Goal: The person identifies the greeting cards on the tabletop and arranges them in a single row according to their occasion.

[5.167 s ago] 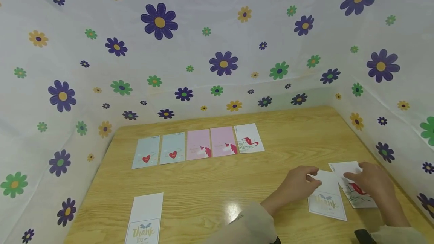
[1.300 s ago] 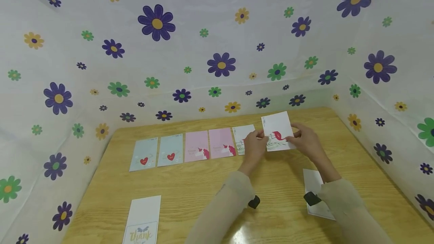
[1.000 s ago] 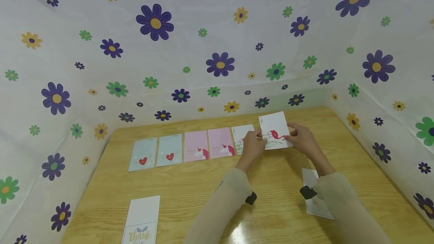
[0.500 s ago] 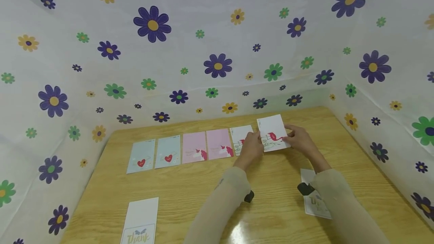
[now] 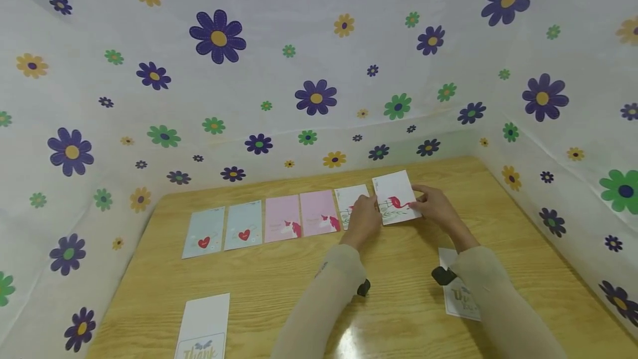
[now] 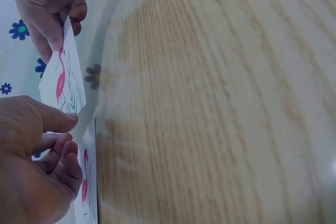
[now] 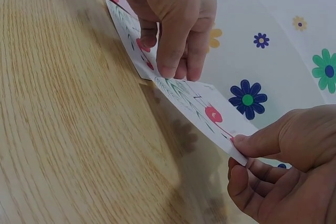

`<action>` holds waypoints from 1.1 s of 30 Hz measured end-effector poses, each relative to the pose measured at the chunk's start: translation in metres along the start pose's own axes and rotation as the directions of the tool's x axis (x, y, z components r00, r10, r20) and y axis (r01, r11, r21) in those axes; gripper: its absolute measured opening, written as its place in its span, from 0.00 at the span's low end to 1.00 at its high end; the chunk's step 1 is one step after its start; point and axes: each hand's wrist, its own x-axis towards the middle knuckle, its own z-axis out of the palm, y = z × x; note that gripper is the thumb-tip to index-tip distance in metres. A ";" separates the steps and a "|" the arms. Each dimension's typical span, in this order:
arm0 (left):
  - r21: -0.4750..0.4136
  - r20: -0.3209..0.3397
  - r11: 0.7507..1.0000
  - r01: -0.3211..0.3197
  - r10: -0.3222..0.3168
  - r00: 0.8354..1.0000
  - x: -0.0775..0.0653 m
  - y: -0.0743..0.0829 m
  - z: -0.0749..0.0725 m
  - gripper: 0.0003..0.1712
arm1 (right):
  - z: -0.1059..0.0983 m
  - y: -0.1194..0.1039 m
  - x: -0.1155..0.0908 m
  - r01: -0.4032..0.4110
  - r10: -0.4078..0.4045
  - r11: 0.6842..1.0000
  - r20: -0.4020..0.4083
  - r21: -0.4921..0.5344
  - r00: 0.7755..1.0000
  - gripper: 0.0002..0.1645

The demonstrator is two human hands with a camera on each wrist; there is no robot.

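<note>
My right hand [image 5: 435, 206] pinches the right edge of a white card [image 5: 395, 190] printed with a red flamingo, thumb on its printed face. My left hand [image 5: 364, 218] holds the same card at its left edge, with the thumb on the lower corner in the left wrist view. The card is tilted, its right side raised above the table in the right wrist view. Just left of it lies a matching flamingo card [image 5: 350, 195], partly covered by the left hand. Two pink unicorn cards [image 5: 319, 206] and two pale blue heart cards [image 5: 245, 218] continue that row.
On the wooden table [image 5: 279, 292], one white "Thank you" card [image 5: 205, 317] lies at the front left. Another thank-you card [image 5: 456, 299] lies at right, partly under the right forearm. A white flowered sheet [image 5: 279, 71] encloses the back and sides.
Since the earliest frame, the flamingo card has come from the right front to the row's right end. Over the last second, both hands have lowered it slightly toward the table.
</note>
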 end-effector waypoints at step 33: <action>0.157 0.149 0.987 0.019 -0.043 0.988 -0.005 -0.001 0.001 0.26 | 0.029 0.014 0.012 -0.025 -0.008 0.977 -0.153 -0.213 0.988 0.23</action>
